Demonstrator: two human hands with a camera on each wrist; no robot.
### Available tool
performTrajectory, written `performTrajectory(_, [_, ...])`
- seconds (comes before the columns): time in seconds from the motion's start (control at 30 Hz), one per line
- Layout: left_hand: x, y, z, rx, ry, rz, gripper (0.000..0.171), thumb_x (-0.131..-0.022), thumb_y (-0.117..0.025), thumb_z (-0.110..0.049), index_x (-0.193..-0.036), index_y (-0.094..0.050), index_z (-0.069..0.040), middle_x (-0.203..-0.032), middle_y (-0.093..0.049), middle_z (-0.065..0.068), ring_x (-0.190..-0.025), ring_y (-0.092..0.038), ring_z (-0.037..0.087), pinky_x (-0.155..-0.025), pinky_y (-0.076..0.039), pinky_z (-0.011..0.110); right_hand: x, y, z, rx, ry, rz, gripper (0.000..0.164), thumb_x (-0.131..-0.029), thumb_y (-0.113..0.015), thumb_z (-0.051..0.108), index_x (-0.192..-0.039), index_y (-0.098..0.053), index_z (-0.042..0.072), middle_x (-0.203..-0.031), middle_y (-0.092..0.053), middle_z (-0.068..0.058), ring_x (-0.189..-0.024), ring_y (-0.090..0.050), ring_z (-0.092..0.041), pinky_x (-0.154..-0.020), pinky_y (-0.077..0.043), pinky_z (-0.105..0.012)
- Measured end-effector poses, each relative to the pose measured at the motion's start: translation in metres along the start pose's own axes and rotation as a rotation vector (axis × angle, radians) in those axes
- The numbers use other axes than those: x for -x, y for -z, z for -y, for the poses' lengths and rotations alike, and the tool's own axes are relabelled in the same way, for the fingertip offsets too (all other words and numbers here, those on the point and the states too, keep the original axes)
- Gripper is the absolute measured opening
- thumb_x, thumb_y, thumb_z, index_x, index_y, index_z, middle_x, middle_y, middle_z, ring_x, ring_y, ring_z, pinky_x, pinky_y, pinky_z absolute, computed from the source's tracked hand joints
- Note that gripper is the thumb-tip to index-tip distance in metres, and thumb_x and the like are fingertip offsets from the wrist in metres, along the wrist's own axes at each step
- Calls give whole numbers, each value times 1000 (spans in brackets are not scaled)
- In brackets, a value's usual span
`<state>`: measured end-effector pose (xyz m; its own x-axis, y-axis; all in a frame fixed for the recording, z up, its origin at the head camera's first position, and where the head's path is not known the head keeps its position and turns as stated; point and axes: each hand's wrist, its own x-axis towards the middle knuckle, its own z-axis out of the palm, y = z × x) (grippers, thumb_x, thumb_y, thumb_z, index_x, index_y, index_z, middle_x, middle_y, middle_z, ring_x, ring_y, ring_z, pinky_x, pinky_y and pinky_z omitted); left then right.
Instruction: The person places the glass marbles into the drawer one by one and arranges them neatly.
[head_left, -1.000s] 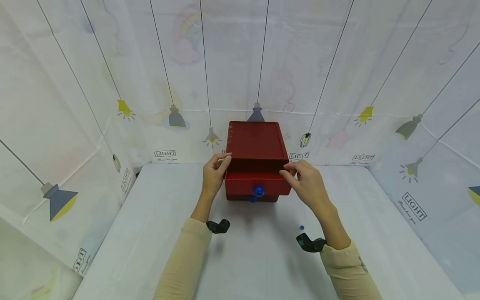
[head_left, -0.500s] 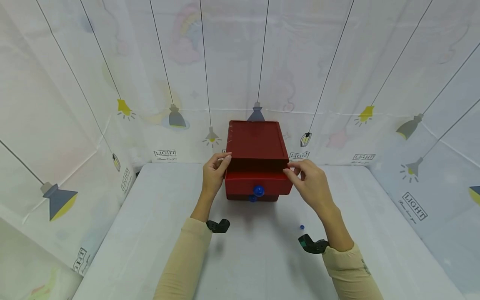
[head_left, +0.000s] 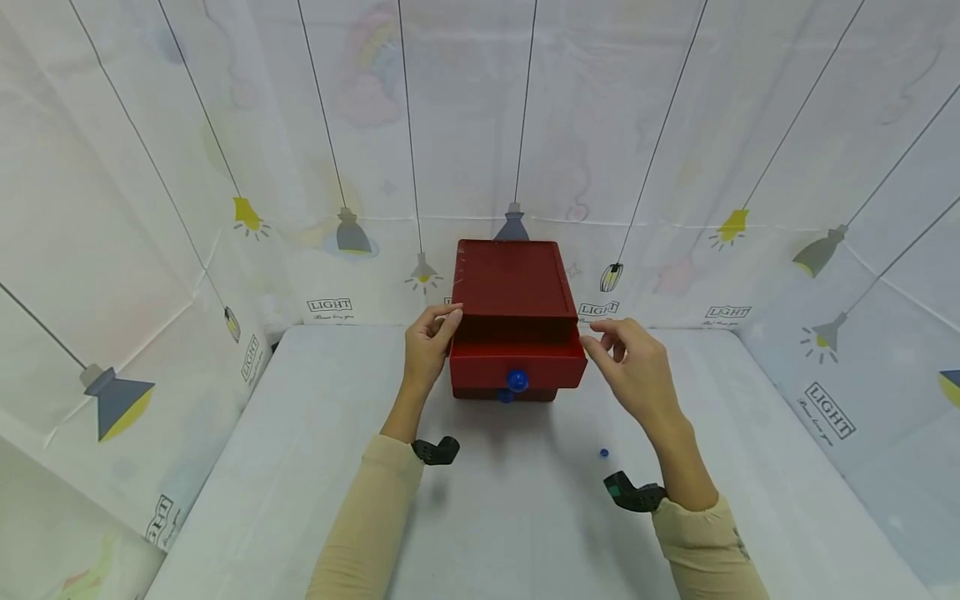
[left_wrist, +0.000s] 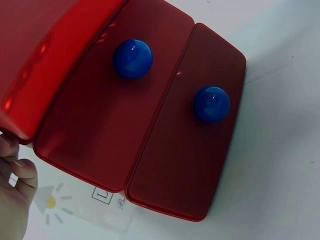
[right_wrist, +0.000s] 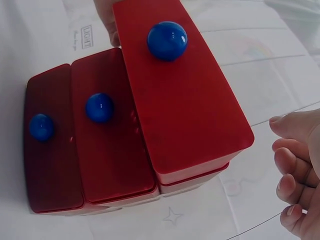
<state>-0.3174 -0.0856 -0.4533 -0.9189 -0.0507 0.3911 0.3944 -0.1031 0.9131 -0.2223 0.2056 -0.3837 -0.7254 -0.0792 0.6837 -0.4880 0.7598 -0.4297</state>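
Note:
A dark red cabinet (head_left: 513,279) with stacked drawers stands at the back of the table. Its top drawer (head_left: 483,372) is pulled partway out, with a round blue knob (head_left: 517,381) on its front. Two lower drawers, each with a blue knob, are flush in the left wrist view. My left hand (head_left: 427,346) rests its bent fingertips at the cabinet's left front edge; their exact contact is partly hidden. To the right of the drawer, my right hand (head_left: 637,371) is apart from it, fingers loosely curled around nothing. The right wrist view shows that gap beside the fingers (right_wrist: 290,127).
A small blue piece (head_left: 604,453) lies on the white table (head_left: 495,517), in front of the cabinet and to the right. Light cloth walls (head_left: 675,167) printed with lamps enclose the back and sides. A black camera is worn on each wrist.
My right hand has drawn away from the drawer's right edge, moving to the right. The left hand stays at the left edge, and the drawer remains pulled out.

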Motion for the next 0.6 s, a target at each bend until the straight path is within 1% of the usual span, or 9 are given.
performTrajectory(0.1, [3, 0, -9, -1, -3, 13, 26, -99, -64, -20, -120, -69, -5, -71, -67, -12, -55, -52, 6, -48, -45, 20, 2, 2, 0, -8, 8, -14, 23, -91, -73, 11, -113, -72, 3, -80, -61, -7, -72, -49, -16, -60, -34, -10])
performTrajectory(0.27, [9, -2, -25, 1, -20, 23, 25, -99, -64, -17, -119, -69, -2, -68, -65, -12, -54, -51, 6, -48, -45, 20, 5, 6, -1, -1, -3, -27, 25, -90, -74, 10, -113, -71, 3, -79, -59, -6, -72, -47, -15, -59, -34, -12])
performTrajectory(0.4, [9, -3, -26, -2, -29, 21, 25, -99, -64, -16, -118, -69, -1, -66, -63, -12, -53, -50, 5, -47, -43, 20, 8, 7, -4, 4, -10, -38, 25, -89, -76, 12, -113, -72, 4, -79, -59, -5, -72, -47, -14, -59, -33, -13])
performTrajectory(0.6, [8, -2, -26, -9, -32, 19, 25, -99, -64, -17, -118, -69, -1, -65, -62, -12, -52, -48, 5, -46, -41, 20, 12, 9, -5, 3, -11, -51, 24, -89, -75, 10, -112, -72, 3, -78, -59, -6, -71, -47, -15, -59, -32, -10])
